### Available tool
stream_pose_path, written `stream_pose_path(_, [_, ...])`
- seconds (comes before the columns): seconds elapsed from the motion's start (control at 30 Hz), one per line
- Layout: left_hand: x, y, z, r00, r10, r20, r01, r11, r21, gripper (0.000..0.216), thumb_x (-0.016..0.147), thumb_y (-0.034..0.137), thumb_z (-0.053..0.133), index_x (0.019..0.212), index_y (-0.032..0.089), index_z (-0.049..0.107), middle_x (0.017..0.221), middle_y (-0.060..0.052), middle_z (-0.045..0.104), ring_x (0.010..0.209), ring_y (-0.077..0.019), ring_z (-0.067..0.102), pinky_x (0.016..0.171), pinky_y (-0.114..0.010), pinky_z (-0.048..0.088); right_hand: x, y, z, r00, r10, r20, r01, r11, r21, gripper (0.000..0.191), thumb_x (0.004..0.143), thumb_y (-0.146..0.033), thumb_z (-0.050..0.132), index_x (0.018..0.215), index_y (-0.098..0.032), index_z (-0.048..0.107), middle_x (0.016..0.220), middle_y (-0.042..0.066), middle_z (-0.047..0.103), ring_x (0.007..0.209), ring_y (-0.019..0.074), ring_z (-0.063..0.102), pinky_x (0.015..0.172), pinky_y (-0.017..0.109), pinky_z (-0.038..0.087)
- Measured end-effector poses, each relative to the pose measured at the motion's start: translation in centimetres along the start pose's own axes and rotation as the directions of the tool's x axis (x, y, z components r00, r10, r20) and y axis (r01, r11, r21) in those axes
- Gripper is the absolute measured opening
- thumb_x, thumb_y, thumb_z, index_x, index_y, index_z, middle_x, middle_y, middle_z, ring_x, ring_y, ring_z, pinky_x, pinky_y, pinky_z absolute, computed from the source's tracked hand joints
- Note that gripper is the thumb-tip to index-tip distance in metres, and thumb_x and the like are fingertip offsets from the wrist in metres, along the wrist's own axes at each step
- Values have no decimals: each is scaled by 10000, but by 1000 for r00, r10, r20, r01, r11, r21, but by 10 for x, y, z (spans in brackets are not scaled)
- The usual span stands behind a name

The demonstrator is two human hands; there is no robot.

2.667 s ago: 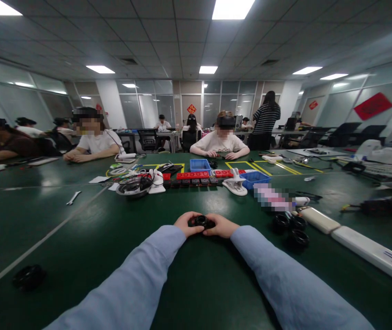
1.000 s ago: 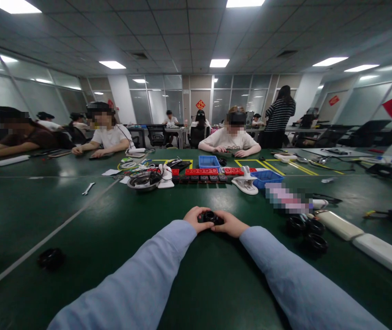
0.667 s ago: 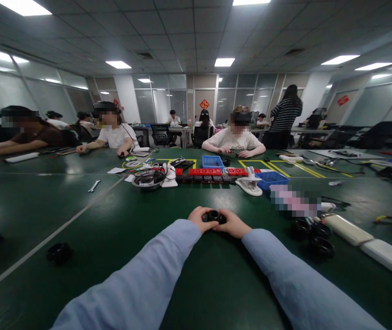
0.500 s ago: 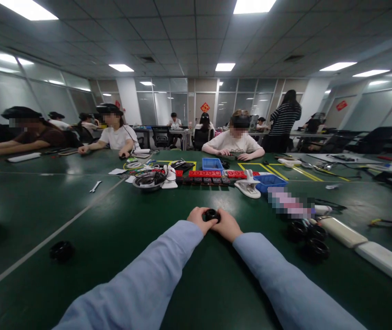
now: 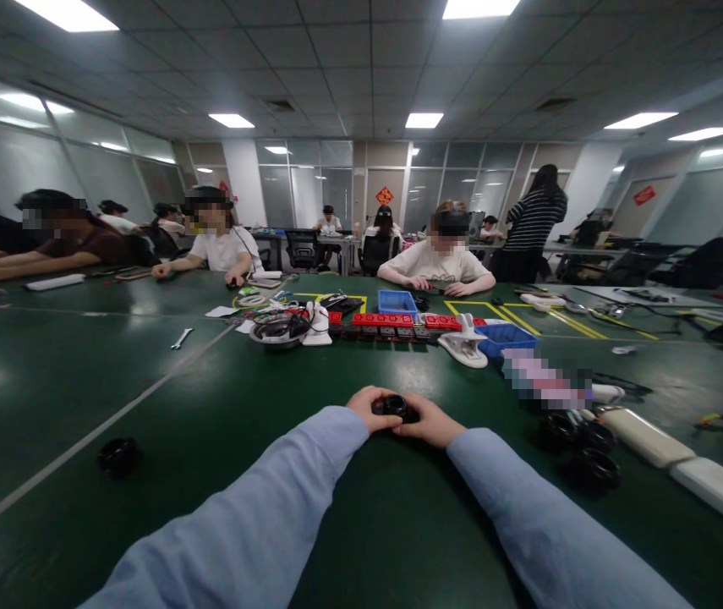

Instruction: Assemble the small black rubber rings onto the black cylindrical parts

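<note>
Between my two hands is a small black ring-shaped part (image 5: 395,406) with a round hole in its top. My left hand (image 5: 370,408) grips it from the left, thumb along its near side. From the right, my right hand (image 5: 434,420) wraps round it, fingers curled. Both hands are just above or on the green table (image 5: 260,524); I cannot tell whether the part touches it. A similar black ring-shaped part (image 5: 119,457) lies alone to the left. Several more black ring parts (image 5: 594,469) lie together on the right.
Ahead stand a blue basket (image 5: 506,338), a white clip stand (image 5: 464,345), a red strip of sockets (image 5: 383,320) and a metal bowl (image 5: 280,331) with cables. A wrench (image 5: 182,338) lies left. White bars (image 5: 720,489) lie right. A person (image 5: 443,254) sits opposite.
My fingers have shifted around the black part, which now shows more of its body below the ring. The whole view has turned slightly left.
</note>
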State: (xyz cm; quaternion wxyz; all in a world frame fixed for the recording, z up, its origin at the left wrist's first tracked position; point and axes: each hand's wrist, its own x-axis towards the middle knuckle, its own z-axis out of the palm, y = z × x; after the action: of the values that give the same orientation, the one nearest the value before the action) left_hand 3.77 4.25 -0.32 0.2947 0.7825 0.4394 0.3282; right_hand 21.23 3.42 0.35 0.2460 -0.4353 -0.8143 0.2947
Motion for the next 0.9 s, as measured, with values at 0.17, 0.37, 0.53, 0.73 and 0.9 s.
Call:
stream_pose_path(0.17, [-1, 1, 1, 999, -30, 11, 31, 995, -90, 520, 540, 295, 693, 1022, 177, 534, 944, -43, 525, 801, -155, 515, 723, -265, 439, 1, 1, -3, 998, -27, 56, 18, 989, 148, 441, 597, -291, 641, 1010, -160, 554, 920, 44, 595, 849, 211, 535, 762, 335, 399])
stream_pose_path(0.37, [-4, 7, -2, 1000, -4, 2, 4, 1000, 4, 446, 555, 323, 679, 969, 201, 565, 835, -13, 515, 740, -140, 500, 696, -259, 438, 0, 0, -4, 998, -19, 60, 9, 987, 158, 415, 595, -289, 646, 980, -154, 567, 915, 43, 601, 850, 207, 538, 768, 330, 407])
stream_pose_path(0.53, [-2, 2, 1, 1000, -5, 1, 5, 1000, -7, 463, 553, 355, 674, 974, 193, 567, 852, -22, 524, 749, -147, 499, 688, -257, 434, 1, 1, -3, 998, -6, 64, -3, 990, 141, 430, 590, -291, 649, 986, -148, 565, 918, 47, 603, 850, 210, 540, 766, 328, 406])
stream_pose_path(0.73, [-1, 2, 1, 1000, -27, 7, 27, 1000, -13, 452, 545, 349, 684, 958, 201, 573, 850, -16, 527, 747, -142, 505, 689, -255, 438, 1, 1, -4, 998, 32, 51, -38, 992, 123, 377, 579, -297, 649, 919, -149, 579, 848, 30, 609, 789, 193, 546, 706, 299, 408])
stream_pose_path(0.9, [-2, 15, 8, 980, -142, -140, 154, 985, 80, 433, 540, 389, 679, 911, 190, 580, 827, -22, 529, 737, -149, 518, 679, -264, 444, 3, -8, 9, 972, 176, -154, -188, 980, -63, 319, 561, -317, 637, 816, -153, 536, 742, 17, 583, 692, 173, 535, 596, 264, 392])
